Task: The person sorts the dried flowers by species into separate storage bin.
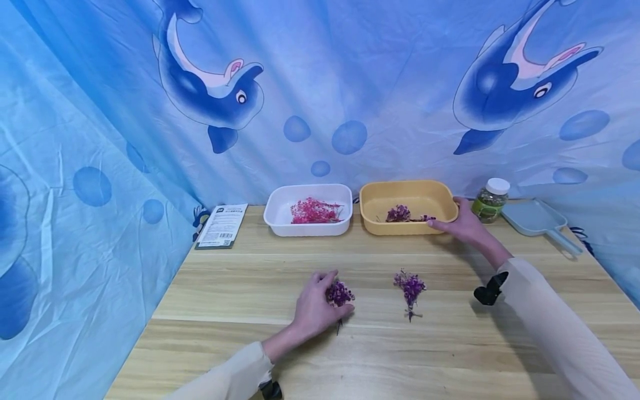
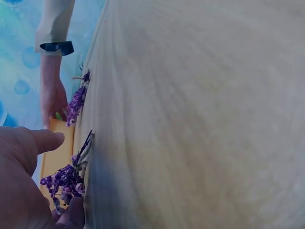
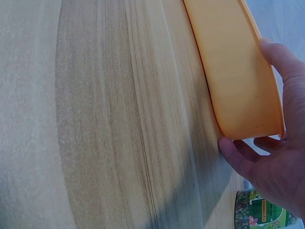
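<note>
My left hand is low over the wooden table, thumb and fingers spread on either side of a small bunch of dried purple flowers. In the left wrist view the thumb is straight and apart from the stems, while fingertips lie close under the blossoms. A second purple bunch, its stems tied, lies on the table to the right. My right hand grips the right end of a yellow tray, with digits at its rim and its base. Inside that tray are more purple flowers.
Left of the yellow tray stands a white tray with pink dried flowers. A white-lidded jar and a blue-grey dustpan are at the back right. A printed packet lies back left. Behind hangs a blue dolphin-print curtain.
</note>
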Tool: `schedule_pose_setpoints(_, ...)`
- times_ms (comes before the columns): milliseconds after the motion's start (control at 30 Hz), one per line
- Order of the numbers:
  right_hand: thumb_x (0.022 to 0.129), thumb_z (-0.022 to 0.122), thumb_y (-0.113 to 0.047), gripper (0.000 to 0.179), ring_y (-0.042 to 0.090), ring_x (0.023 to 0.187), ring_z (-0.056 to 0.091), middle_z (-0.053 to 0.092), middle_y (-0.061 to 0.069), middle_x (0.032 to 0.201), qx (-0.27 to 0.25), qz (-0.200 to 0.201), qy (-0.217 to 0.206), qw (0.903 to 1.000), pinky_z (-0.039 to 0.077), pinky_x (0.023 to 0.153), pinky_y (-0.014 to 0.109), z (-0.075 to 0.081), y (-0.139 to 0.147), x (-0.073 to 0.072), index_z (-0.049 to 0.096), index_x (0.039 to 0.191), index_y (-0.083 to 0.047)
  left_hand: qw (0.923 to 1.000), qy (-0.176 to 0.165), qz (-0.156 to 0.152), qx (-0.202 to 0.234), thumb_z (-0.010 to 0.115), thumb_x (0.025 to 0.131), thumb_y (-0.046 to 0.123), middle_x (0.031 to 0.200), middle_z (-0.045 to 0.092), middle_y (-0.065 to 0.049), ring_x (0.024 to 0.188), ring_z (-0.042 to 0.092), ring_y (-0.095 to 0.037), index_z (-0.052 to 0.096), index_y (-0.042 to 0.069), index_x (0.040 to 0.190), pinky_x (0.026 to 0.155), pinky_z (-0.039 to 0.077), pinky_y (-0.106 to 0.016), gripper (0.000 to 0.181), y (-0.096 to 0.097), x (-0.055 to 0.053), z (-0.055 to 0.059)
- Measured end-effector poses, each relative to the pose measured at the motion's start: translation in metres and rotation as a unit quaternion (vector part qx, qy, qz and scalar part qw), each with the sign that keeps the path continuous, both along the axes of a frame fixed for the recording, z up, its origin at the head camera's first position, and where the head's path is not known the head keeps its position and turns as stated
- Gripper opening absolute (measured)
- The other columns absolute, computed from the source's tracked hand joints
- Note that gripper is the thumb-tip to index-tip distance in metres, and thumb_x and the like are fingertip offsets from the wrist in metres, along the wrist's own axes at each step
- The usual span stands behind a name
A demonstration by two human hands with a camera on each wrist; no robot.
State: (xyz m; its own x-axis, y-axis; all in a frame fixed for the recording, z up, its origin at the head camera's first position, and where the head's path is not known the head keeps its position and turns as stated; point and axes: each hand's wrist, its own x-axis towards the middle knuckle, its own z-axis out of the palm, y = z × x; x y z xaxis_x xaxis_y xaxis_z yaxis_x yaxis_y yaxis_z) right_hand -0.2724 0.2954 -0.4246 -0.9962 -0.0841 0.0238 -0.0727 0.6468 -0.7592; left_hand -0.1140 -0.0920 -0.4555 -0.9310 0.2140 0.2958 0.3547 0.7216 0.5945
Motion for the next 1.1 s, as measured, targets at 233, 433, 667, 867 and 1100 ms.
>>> schedule_pose_setpoints(233,0.085,0.076,-0.051,0.121,0.060,0.129,0.034,0.025,0.048,0.143,0.000,-0.001,-0.008,1.0000,0.030,0.108,0.067,-0.0012,0.0000,-0.0010,-0.005,0.153,0.010,0.9999,-0.006,-0.012,-0.004,0.094,0.064,0.024,0.119,0.059,-0.018,0.101,0.061,-0.033,0.058,-0.004,0.135,0.089,0.054,-0.048,0.085,0.0017,0.0009,-0.0022)
schedule_pose_setpoints(433,0.085,0.076,-0.053,0.123,0.060,0.129,0.035,0.025,0.049,0.143,0.005,-0.002,-0.014,0.9999,0.031,0.108,0.067,-0.0023,0.0005,-0.0016,-0.006,0.153,0.010,0.9997,-0.015,-0.021,0.004,0.093,0.064,0.017,0.117,0.059,-0.017,0.100,0.060,-0.033,0.060,-0.005,0.133,0.091,0.051,-0.049,0.080,0.0036,-0.0001,-0.0028)
schedule_pose_setpoints(667,0.085,0.076,-0.050,0.121,0.059,0.128,0.036,0.026,0.048,0.142,0.003,0.000,-0.005,1.0000,0.031,0.107,0.067,-0.0022,0.0003,-0.0013,-0.004,0.153,0.010,0.9992,-0.011,-0.036,0.011,0.091,0.066,0.008,0.111,0.062,-0.017,0.097,0.061,-0.031,0.063,-0.005,0.129,0.088,0.053,-0.047,0.070,0.0031,-0.0038,-0.0047)
schedule_pose_setpoints(867,0.085,0.077,-0.050,0.120,0.059,0.127,0.037,0.028,0.047,0.142,0.002,0.001,0.002,1.0000,0.032,0.107,0.067,-0.0027,-0.0002,-0.0011,-0.003,0.153,0.009,0.9983,-0.001,-0.050,0.029,0.087,0.068,0.002,0.106,0.065,-0.017,0.093,0.063,-0.030,0.065,-0.005,0.127,0.083,0.057,-0.040,0.063,0.0007,-0.0070,-0.0060)
schedule_pose_setpoints(1100,0.086,0.076,-0.050,0.120,0.059,0.128,0.036,0.026,0.048,0.143,0.001,0.002,-0.002,1.0000,0.031,0.107,0.067,-0.0026,-0.0003,-0.0017,-0.003,0.153,0.009,0.9972,-0.002,-0.056,0.050,0.085,0.071,0.000,0.108,0.066,-0.018,0.096,0.064,-0.031,0.065,-0.005,0.127,0.088,0.056,-0.042,0.060,-0.0014,-0.0085,-0.0065)
